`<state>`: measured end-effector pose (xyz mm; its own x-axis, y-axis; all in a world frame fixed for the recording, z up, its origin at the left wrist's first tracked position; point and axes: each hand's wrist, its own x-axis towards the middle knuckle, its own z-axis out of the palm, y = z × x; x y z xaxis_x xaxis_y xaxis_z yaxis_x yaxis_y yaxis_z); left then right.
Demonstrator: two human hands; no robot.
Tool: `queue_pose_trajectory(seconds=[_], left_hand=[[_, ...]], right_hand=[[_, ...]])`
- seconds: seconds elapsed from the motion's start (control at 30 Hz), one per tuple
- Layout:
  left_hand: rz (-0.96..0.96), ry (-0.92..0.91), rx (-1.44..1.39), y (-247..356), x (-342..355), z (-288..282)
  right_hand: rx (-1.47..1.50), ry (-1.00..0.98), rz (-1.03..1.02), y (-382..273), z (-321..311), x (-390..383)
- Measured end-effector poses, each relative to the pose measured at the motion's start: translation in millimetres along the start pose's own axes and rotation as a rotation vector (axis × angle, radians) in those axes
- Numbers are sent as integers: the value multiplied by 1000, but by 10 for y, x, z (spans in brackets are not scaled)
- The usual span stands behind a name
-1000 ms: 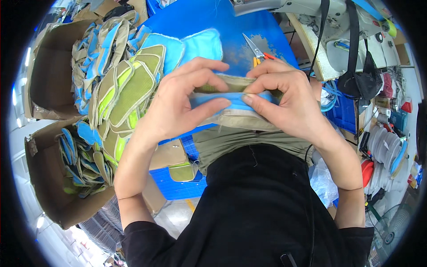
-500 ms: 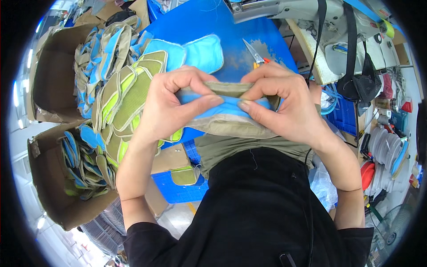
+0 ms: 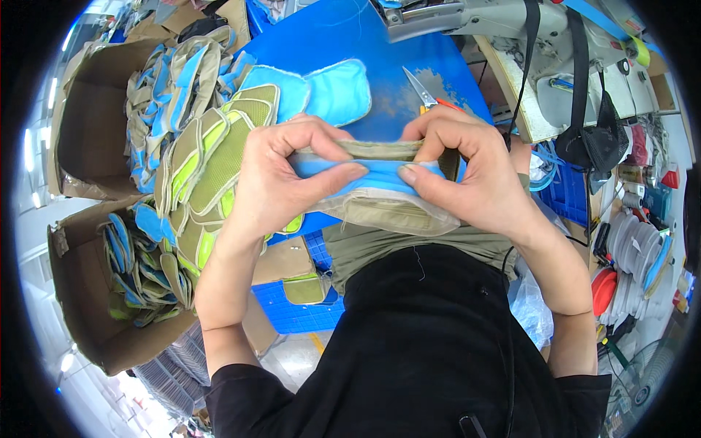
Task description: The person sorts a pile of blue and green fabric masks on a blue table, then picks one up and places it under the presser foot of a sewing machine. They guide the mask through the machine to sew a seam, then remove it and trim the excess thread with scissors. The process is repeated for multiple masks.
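Observation:
Between my two hands is a khaki and blue fabric piece, held stretched sideways above my lap, with its khaki edging turned toward me. My left hand pinches its left part, thumb on the blue strip and fingers behind. On the right part, my right hand grips the same way, the thumb pressing the blue. Beyond the hands, two light blue fabric pads lie on the blue table. Scissors with orange-red handles lie behind my right hand, partly hidden by it.
Left of my hands is a heap of green and khaki pads. Cardboard boxes at the far left hold blue-khaki pieces; a lower box holds more pads. A sewing machine stands at the back right. A blue crate sits below.
Both hands still grip the fabric piece. Its near edge has turned, so more of the khaki underside faces me, and the thumbs have moved slightly apart.

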<state>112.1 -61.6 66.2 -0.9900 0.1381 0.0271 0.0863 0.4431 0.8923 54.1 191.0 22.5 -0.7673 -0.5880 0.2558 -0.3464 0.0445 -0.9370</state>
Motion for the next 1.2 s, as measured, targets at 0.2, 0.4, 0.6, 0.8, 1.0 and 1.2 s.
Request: queue_pose_trajectory(seconds=[0.2,0.4,0.6,0.8,1.0,1.2], left_hand=[[-37,10,-45,-7,-23,21],[-84,27,-57,6,-59,24],[141,97,125,18,-122,56],[516,164,465,57,-162,65],[578,198,505,30,-188,78],[292,136,239,26,-184,60]], right_hand=[[5,9,14,-3,19,-11],[31,6,26,4,45,-45],[16,1,17,-63,41,-56],[-131,35,-233,23,32,-52],[-180,35,-305,41,38,-65],[-21,26,-149,28,80,-70]])
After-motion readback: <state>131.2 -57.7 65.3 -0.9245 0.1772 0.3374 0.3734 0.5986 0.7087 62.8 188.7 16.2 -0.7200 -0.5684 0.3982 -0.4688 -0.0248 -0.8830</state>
